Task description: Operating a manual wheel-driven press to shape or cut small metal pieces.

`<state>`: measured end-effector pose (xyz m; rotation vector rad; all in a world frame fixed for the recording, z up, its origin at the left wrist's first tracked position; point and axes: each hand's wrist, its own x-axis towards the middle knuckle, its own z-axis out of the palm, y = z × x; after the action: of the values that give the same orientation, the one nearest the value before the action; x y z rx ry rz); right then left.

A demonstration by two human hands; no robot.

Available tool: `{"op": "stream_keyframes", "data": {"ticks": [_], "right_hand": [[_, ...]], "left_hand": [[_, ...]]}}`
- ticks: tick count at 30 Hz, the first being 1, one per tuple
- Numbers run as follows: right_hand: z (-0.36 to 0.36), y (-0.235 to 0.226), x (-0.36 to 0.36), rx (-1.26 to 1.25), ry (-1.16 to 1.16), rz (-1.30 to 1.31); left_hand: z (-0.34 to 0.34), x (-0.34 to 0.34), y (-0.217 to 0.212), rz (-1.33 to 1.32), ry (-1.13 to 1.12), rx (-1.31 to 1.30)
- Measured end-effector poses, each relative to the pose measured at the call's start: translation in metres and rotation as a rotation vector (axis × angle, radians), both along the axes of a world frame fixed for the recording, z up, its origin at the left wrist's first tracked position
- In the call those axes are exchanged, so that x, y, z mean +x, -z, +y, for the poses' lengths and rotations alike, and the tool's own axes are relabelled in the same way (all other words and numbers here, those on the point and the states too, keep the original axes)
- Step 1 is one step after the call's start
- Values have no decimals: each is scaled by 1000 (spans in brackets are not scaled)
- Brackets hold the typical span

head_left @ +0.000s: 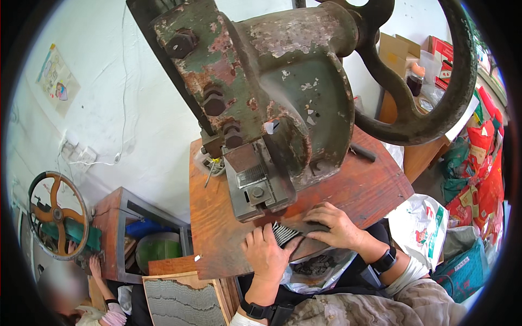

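Observation:
A row of thin grey metal strips point(286, 233) lies on the wooden table, just in front of the die of a worn green press point(255, 193). My left hand point(266, 252) closes around the strips' left side, its thumb stretched along their near edge. On the other side, my right hand point(338, 228) is bent, with fingertips and thumb closed near the strips' right end. What lies between those fingertips is dark and cannot be made out. Both hands rest low over the table's near edge, below the press head.
The press's big handwheel point(405, 103) curves over the right. A tray of wavy grey strips point(185, 301) stands at lower left. Another person's hand point(95, 266) is near a second wheel point(57, 214). Plastic bags point(421, 225) crowd the right; an open bag point(318, 271) sits below my hands.

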<state>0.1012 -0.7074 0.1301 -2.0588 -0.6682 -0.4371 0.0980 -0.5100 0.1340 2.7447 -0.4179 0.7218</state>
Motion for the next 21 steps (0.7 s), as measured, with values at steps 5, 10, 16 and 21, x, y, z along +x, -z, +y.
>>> {"op": "stream_keyframes", "data": {"ticks": [5,10,16,21], "right_hand": [[3,0,1,38,-11,39],[-3,0,-1,28,16,81],[1,0,0,18,2,76],[1,1,-1,13,-2,42]], "left_hand": [[14,-5,10,-17,124,-351],[33,-37,-16,968,281,-2183],[46,-54,-3,1056,183,-2383],[50,-70,7,1101,212,-2392]]}}
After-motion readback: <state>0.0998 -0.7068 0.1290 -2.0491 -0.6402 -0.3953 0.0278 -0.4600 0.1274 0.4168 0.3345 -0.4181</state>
